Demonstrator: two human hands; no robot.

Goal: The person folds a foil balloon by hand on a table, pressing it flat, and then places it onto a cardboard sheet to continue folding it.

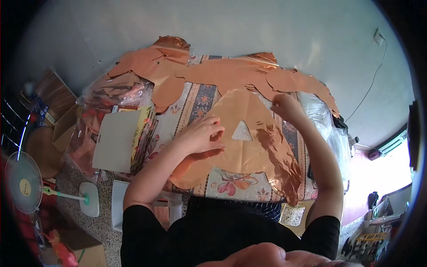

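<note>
Copper-coloured foil, cut like a letter A, lies flat in the middle of the desk (229,179), between and in front of the person's two hands. The long axis of this foil letter (222,155) runs from near to far: its narrow peak points towards the wall (249,26), and its two legs spread towards the person, with a small triangular opening between its sides. The left leg looks mostly smooth, while the right one is crumpled and shiny down to its near end. The left hand (198,133) is over the left slope, about level with the opening, its fingers bent and the thumb apart from them in a loose, half-open curve; whether the fingertips touch the foil, I cannot tell. The right hand (286,107) is farther out, just beside the right slope below the peak, with its fingers curled in; whether they pinch anything is hidden. So the right hand is nearer the peak and the left is nearer the middle of the letter. Beyond the peak, larger copper foil shapes (213,73) stretch across the far side of the desk. To the left, a stack of booklets (116,140) sits near some plastic-wrapped foil (126,91), and to the right, clear plastic bags (318,111) lie beyond the right forearm.
</note>
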